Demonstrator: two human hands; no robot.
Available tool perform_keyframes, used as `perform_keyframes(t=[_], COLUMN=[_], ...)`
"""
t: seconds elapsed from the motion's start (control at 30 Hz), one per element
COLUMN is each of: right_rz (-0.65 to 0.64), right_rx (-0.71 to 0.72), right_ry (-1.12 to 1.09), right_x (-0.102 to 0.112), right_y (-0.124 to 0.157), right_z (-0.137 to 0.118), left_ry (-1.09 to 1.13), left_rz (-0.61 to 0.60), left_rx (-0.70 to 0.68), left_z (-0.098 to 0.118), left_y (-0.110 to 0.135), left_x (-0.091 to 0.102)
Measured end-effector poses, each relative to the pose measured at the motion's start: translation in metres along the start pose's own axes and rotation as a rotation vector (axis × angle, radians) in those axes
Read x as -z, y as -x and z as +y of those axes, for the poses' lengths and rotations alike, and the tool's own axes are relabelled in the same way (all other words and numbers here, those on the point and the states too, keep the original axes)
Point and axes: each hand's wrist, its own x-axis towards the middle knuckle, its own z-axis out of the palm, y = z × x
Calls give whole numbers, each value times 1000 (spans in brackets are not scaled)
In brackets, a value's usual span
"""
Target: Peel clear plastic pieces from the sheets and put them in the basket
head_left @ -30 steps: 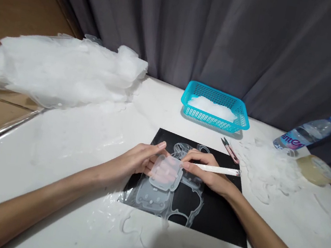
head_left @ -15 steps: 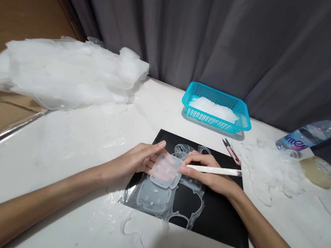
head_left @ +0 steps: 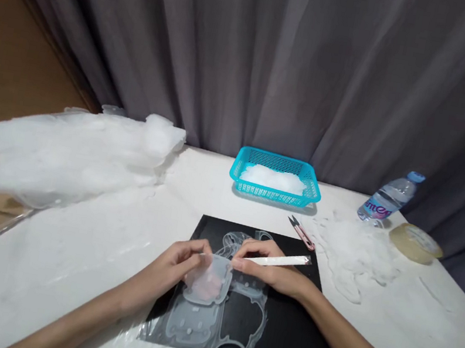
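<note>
My left hand [head_left: 174, 268] pinches a clear, rounded-square silicone piece [head_left: 209, 280] lifted just above a black mat [head_left: 290, 332]. My right hand [head_left: 272, 270] grips a white pen-shaped tool [head_left: 278, 260], its tip meeting the piece's upper right edge. Under both hands lies a translucent silicone sheet [head_left: 207, 324] with cut-out frames and another rounded-square piece still in it.
A turquoise basket [head_left: 274, 184] holding white pieces stands at the back. Pink snips [head_left: 302, 232] lie by the mat's far right corner, beside loose translucent scraps [head_left: 354, 248], a water bottle [head_left: 386, 198] and a tape roll [head_left: 415, 241]. A large heap of translucent sheets [head_left: 60, 160] fills the left.
The camera tilted up, so everything sits lower in the picture. My left fingers have closed from lying under the piece to pinching its upper edge; the right hand with the tool stays at it.
</note>
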Motion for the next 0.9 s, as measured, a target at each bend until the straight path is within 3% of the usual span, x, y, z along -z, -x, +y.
perform_keyframes(t=[0.17, 0.23, 0.33, 0.43, 0.53, 0.63, 0.8, 0.9], right_rz=[203, 260, 263, 245, 264, 315, 526, 639], right_rx=[13, 74, 239, 382, 427, 444, 345, 253], right_ry=[90, 202, 435, 589, 648, 643, 517, 466], right_x=[-5, -8, -15, -19, -21, -20, -15, -10], right_y=[-3, -3, -4, -4, -4, -4, -3, -1], right_z=[3, 3, 7, 13, 16, 16, 11, 9], left_ry=[-79, -155, -253, -294, -374, -460, -654, -742], left_rz=[115, 187, 337, 304, 202, 106, 36, 51], left_rx=[-95, -173, -376, -478, -540, -557, -488, -446], left_z=[16, 36, 76, 110, 119, 99, 40, 16], left_y=[-7, -24, -67, -118, -144, -125, -43, -11], left_x=[13, 24, 36, 33, 17, 3, -9, -20])
